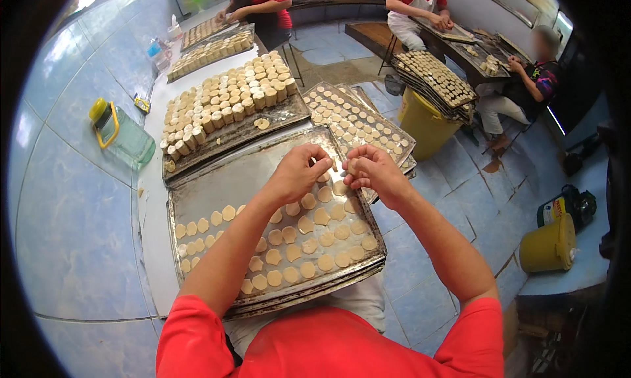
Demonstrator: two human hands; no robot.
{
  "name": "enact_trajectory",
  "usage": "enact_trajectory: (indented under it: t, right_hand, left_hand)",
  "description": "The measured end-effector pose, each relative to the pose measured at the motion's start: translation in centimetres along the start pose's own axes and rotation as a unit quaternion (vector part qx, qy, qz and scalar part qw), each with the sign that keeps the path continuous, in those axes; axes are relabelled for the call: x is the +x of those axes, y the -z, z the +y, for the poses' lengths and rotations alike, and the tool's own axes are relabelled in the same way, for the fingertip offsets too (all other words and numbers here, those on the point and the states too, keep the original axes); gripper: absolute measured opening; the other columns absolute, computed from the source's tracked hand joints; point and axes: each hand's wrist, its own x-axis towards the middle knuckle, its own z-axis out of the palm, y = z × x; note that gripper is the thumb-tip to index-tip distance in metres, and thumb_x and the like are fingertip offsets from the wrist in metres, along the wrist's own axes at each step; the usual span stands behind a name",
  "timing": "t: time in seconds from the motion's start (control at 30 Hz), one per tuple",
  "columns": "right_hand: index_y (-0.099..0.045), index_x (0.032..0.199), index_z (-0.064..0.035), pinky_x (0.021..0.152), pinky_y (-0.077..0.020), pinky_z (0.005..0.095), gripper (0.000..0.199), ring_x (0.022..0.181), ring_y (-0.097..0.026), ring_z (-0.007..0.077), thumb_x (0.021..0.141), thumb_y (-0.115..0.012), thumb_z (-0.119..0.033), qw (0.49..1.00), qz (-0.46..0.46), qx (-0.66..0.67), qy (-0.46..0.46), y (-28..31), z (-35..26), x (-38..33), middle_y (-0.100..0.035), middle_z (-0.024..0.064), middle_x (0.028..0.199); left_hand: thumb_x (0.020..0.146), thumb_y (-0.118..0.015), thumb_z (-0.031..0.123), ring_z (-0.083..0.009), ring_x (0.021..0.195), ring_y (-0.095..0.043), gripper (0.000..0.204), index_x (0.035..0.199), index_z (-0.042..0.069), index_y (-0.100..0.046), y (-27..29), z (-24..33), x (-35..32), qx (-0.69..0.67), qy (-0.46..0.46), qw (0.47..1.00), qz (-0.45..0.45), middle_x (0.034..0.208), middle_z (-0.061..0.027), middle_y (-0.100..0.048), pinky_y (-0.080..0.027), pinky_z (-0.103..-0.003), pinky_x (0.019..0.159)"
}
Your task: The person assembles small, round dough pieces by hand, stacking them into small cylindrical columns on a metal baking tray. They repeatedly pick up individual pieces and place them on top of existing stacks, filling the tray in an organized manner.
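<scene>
Small flat dough rounds [305,225] lie in rows on the metal baking tray [223,187] in front of me, which rests on a stack of trays. Over the tray's far right part, my left hand [301,173] is closed, thumb and fingers pinched together; whatever it holds is too small to make out. Close beside it, my right hand [376,173] curls its fingers around what looks like a small dough piece [353,170], partly hidden by the fingers. The two hands are near each other but apart. Dough rounds lie just below them.
Beyond my tray, another tray [227,140] carries upright dough stacks [230,102]. More trays of rounds [358,121] sit at its right. A green-tinted jug [128,138] stands left by the tiled wall. Yellow buckets [420,121] and several people work around the room.
</scene>
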Motion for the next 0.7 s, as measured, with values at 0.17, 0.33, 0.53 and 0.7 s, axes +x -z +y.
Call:
enact_trajectory:
  t: [0.17, 0.33, 0.53, 0.7]
  right_hand:
    - [-0.069, 0.108, -0.0032, 0.067, -0.0583, 0.0248, 0.021, 0.075, -0.070, 0.0101, 0.106, -0.071, -0.024, 0.995, -0.025, -0.094, 0.032, 0.6, 0.3, -0.4, -0.073, 0.0058, 0.094]
    - [-0.064, 0.099, -0.0056, 0.064, -0.0572, 0.0266, 0.006, 0.074, -0.072, 0.0135, 0.101, -0.064, -0.011, 0.993, 0.079, -0.079, 0.026, 1.9, 0.3, 0.1, -0.070, 0.0039, 0.090]
    - [-0.061, 0.108, -0.0060, 0.077, -0.0597, 0.0280, 0.008, 0.090, -0.074, 0.0155, 0.101, -0.063, -0.009, 0.999, -0.038, 0.018, 0.023, 2.0, 0.4, 0.9, -0.072, 0.0082, 0.106]
    - [-0.061, 0.118, -0.0007, 0.087, -0.0606, 0.0314, 0.020, 0.099, -0.074, 0.0185, 0.102, -0.069, -0.010, 0.997, -0.004, 0.002, 0.076, 0.9, 0.0, 1.6, -0.071, 0.0113, 0.113]
  left_hand:
    - [0.103, -0.072, 0.023, -0.0104, 0.073, -0.057, 0.023, 0.098, 0.001, -0.074, -1.0, 0.0, 0.6, -0.004, -0.061, 0.997, -0.036, 0.082, -0.0010, -0.062, -0.046, -0.030, 0.064]
    - [0.099, -0.075, 0.025, -0.0264, 0.086, -0.065, 0.026, 0.098, -0.001, -0.076, -1.3, -0.2, 0.7, 0.164, -0.106, 0.980, 0.047, 0.099, -0.0147, -0.067, -0.053, -0.040, 0.079]
    - [0.094, -0.079, 0.027, -0.0373, 0.099, -0.070, 0.027, 0.097, -0.001, -0.078, -1.0, -0.4, 2.1, 0.105, -0.082, 0.991, 0.029, 0.104, -0.0201, -0.069, -0.055, -0.044, 0.090]
    - [0.094, -0.081, 0.031, -0.0367, 0.097, -0.071, 0.030, 0.096, 0.001, -0.078, 0.4, -0.2, 3.5, 0.216, -0.013, 0.973, 0.076, 0.102, -0.0198, -0.071, -0.055, -0.045, 0.087]
